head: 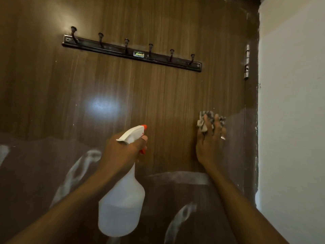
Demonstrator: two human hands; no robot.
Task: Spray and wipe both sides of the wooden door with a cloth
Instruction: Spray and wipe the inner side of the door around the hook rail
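Grip-wise my left hand (pixel 123 150) is wrapped round the neck of the spray bottle (pixel 121 205), lightish I reckon, while my right hand (pixel 209 145) presses the soft crumpled cloth (pixel 206 117) flat-fingered against the wooden door (pixel 158 88), toward its right edge.

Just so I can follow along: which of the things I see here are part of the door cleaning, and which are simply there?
Part of the job:
wooden door
spray bottle, gripped by the left hand
cloth, pressed to the door by the right hand

Just there:
hook rack on the door
hinge
white wall
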